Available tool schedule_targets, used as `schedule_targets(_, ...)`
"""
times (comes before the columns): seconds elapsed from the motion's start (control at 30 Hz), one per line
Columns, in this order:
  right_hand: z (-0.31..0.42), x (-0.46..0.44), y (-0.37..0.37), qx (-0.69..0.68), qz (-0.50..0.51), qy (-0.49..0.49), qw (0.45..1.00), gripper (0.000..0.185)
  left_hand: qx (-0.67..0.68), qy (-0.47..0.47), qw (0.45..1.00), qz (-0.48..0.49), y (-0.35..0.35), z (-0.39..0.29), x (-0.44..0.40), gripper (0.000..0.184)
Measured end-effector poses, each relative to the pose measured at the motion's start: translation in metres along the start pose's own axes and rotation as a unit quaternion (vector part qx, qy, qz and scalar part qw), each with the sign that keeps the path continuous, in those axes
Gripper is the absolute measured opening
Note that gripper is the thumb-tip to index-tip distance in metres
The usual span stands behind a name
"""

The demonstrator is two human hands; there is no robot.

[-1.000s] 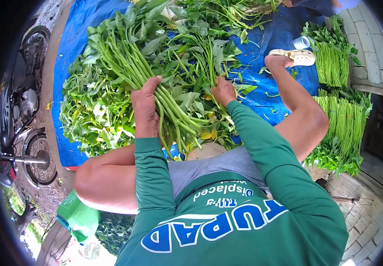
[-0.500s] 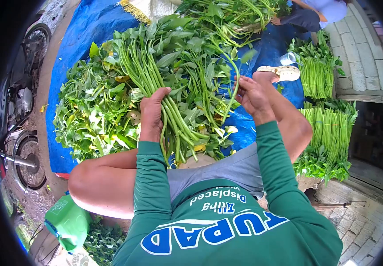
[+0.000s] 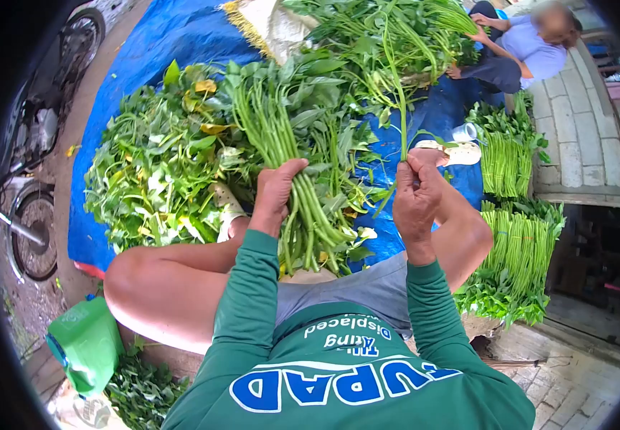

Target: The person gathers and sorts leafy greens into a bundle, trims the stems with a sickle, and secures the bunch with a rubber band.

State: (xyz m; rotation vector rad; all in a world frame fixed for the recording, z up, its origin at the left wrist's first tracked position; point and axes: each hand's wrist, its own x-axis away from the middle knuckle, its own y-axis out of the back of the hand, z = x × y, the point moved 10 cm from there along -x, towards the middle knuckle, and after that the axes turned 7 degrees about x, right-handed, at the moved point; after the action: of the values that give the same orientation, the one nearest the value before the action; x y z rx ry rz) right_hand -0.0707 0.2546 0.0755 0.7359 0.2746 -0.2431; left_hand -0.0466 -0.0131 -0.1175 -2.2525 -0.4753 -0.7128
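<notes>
My left hand [image 3: 278, 189] is wrapped round a thick bunch of leafy green stems [image 3: 265, 132], leaves pointing away from me and cut ends towards my lap. To the right, my right hand [image 3: 417, 188] pinches a single long green stem [image 3: 401, 107] that stands up from the fingertips. Between and beyond the hands lie more loose stems [image 3: 338, 147] on the blue tarp [image 3: 389, 233]. A large heap of loose leaves [image 3: 145, 175], some yellow, lies left of the held bunch.
Tied bundles [image 3: 514, 244] of stems are stacked at the right, near a white cup [image 3: 465, 132]. A person [image 3: 539, 43] sits at the upper right, holding stems. A green container [image 3: 87, 344] stands lower left, and a motorcycle [image 3: 34, 136] is at the far left.
My right hand has come away from the loose stems with one stem and raised it. The view has shifted, bringing the other person into sight. My left hand still grips the bunch.
</notes>
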Motion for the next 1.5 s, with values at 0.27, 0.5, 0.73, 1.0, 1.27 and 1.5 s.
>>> schedule_targets(0.27, -0.022, 0.052, -0.118, -0.035, 0.283, -0.126, 0.95, 0.026, 0.066, 0.063, 0.995, 0.042, 0.007, 0.049, -0.012, 0.025)
schedule_targets(0.5, -0.087, 0.091, -0.15, -0.227, 0.267, -0.326, 0.878, 0.021, 0.086, 0.131, 0.986, 0.047, 0.026, 0.079, -0.018, 0.023)
schedule_targets(0.73, -0.038, 0.019, -0.092, -0.064, 0.117, -0.087, 0.987, 0.016, 0.012, 0.059, 0.998, -0.003, 0.024, 0.07, -0.019, 0.024)
schedule_targets(1.0, 0.003, 0.042, -0.107, 0.097, 0.134, 0.1, 0.981, 0.015, -0.011, 0.065, 0.998, 0.007, 0.018, 0.07, -0.011, 0.027)
schedule_targets(1.27, -0.132, 0.145, -0.184, -0.174, 0.419, -0.422, 0.785, 0.012, 0.031, 0.17, 0.984, 0.043, 0.037, 0.104, -0.024, 0.029)
schedule_targets(1.5, -0.118, 0.155, -0.206, -0.18, 0.439, -0.399, 0.785, 0.016, -0.155, -0.11, 0.969, -0.157, 0.075, 0.098, -0.042, 0.047)
